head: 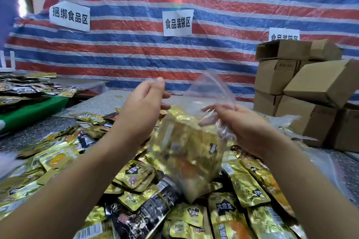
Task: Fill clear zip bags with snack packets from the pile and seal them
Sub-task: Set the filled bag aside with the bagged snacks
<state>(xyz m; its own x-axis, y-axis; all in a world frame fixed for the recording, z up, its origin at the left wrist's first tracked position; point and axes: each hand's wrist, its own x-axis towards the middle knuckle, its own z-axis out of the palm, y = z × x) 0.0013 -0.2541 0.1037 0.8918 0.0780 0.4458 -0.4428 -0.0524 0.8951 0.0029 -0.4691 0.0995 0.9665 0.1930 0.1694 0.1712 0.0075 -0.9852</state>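
A clear zip bag point(191, 149) hangs in the air above the pile, stuffed with gold snack packets and blurred by motion. My right hand point(240, 128) grips its upper right side, fingers curled into the plastic just below the mouth. The bag's top edge point(211, 85) stands up loose and unsealed. My left hand point(143, 106) is at the bag's upper left with fingers mostly straight; whether it touches the plastic is unclear. Below lies the pile of snack packets point(136, 190), gold and black, spread over the table.
Stacked cardboard boxes point(303, 91) fill the right side. More packets lie on a green board point(29, 112) at the left. A striped tarp with paper signs point(177, 23) closes the back. Loose clear bags point(287, 122) lie by the boxes.
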